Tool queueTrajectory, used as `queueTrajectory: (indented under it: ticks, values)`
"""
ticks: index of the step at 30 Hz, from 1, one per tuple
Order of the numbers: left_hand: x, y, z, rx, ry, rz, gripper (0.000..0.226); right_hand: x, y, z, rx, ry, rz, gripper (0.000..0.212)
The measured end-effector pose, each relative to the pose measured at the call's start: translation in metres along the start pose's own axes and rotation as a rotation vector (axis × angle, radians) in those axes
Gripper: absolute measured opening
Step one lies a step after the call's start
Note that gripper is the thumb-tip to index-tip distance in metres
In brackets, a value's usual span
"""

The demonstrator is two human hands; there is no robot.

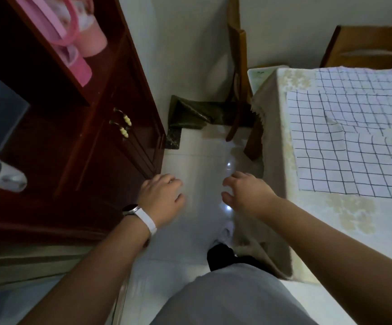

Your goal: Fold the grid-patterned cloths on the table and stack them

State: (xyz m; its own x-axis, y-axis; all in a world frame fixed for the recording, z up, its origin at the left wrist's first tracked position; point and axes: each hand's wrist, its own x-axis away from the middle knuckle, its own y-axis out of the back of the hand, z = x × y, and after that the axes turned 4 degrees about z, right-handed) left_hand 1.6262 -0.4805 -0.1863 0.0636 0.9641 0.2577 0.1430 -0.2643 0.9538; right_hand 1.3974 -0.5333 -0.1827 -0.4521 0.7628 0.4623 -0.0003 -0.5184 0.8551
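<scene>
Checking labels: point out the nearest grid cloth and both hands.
nearest grid cloth [319,160], head view, middle
left hand [161,199], head view, its back
right hand [248,193], head view, its back

Left hand [161,198] and right hand [246,193] hover empty above the floor [199,151]; grid cloths [345,146] lie on the table [354,219].
</scene>
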Motion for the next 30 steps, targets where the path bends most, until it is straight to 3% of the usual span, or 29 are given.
queueTrajectory:
  ticks: [6, 12, 23, 30]
  values:
    - [-0.090, 0.032, -0.012, -0.068, -0.069, 0.070, 0.051, -0.059, 0.031, -0.041, -0.067, -0.017, -0.005, 0.044]
    - [-0.176, 0.064, -0.042, -0.124, -0.175, 0.076, 0.040, -0.094, 0.068, -0.086, -0.108, -0.086, -0.043, 0.046]
    - [-0.292, 0.079, -0.112, -0.177, -0.438, 0.113, 0.041, -0.095, 0.106, -0.162, -0.216, -0.362, -0.088, 0.035]
    - [-0.375, 0.075, -0.140, -0.178, -0.667, 0.190, 0.043, -0.119, 0.115, -0.195, -0.288, -0.573, -0.088, 0.041]
